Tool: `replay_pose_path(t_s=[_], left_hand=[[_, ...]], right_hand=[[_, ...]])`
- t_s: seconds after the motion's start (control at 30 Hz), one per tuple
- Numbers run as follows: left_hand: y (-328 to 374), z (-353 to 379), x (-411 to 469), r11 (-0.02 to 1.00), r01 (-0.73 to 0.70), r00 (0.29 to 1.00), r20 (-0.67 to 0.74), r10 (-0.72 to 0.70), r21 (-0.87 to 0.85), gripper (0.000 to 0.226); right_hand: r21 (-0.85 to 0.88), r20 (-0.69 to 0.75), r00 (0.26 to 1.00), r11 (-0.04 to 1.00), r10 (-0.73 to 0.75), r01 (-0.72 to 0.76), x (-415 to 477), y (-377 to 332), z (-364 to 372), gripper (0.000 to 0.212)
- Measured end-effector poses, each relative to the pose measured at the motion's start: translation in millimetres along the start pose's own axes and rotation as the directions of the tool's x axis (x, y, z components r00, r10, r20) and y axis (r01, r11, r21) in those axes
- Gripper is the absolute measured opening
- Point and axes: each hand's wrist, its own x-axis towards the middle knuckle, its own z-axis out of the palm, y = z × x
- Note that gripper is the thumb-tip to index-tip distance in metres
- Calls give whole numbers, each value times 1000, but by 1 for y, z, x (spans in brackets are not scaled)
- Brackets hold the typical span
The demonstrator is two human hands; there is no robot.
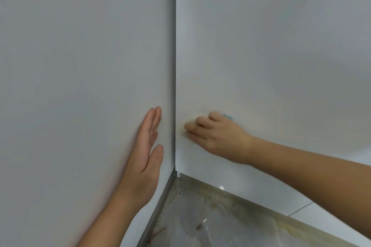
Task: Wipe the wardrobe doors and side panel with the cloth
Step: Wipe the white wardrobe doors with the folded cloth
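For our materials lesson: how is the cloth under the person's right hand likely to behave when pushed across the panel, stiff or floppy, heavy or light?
Probably floppy: the cloth is bunched almost wholly under the right hand, only a teal corner showing. Likely light: that hand alone holds it against the upright panel. It should slide easily, since the panel looks smooth.

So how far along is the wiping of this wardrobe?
Done: hard to say; both white panels look alike. In hand: the right hand holds a cloth, only a teal edge showing, low against the right panel by the corner, while the left hand rests flat on the left panel. Left: a faint yellowish smudge beside that hand.
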Motion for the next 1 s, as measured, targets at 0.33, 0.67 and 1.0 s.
replay_pose_path(t_s=[0.33, 0.67, 1.0], left_hand=[[-10, 6, -3, 998, -20, 998, -54, 23, 64, 74], [-55, 13, -24, 975, 197, 980, -27, -195, 98, 76], [-81, 2, -39, 911, 271, 951, 58, -303, 310, 71]], right_hand=[[40, -337, 885, 944, 322, -328, 9, 20, -22, 24], [64, 9, 999, 997, 51, -51, 5, -67, 65, 41], [144, 334, 930, 983, -154, 111, -4, -128, 131, 20]])
